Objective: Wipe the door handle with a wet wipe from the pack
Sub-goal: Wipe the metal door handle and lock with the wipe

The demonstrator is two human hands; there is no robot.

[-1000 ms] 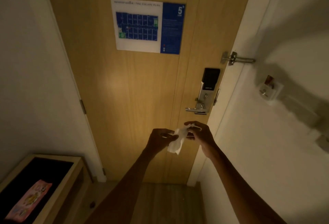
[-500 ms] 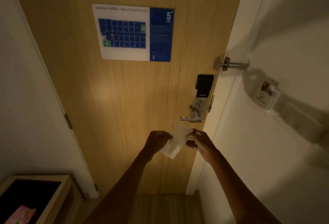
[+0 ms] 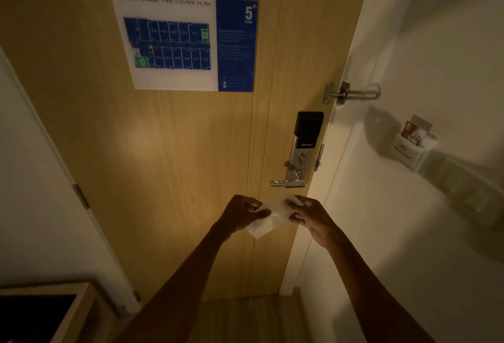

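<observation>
A silver lever door handle (image 3: 285, 182) juts left from a smart lock plate (image 3: 305, 149) on the wooden door (image 3: 177, 151). Just below it, a white wet wipe (image 3: 268, 220) is stretched between my hands. My left hand (image 3: 240, 213) pinches its left edge and my right hand (image 3: 308, 215) pinches its right edge. The wipe's lower corner hangs down. The wipe sits a short way under the handle and does not touch it. The pack is not in view.
A fire escape plan sign (image 3: 185, 42) hangs on the door. A metal swing latch (image 3: 351, 93) bridges door and frame. A key card holder (image 3: 411, 142) is on the right wall. A wooden cabinet top (image 3: 65, 312) is at lower left.
The view has closed in on the door and both hands have risen nearer the handle. The wipe is spread wider between the hands. The pink pack on the cabinet has left the view.
</observation>
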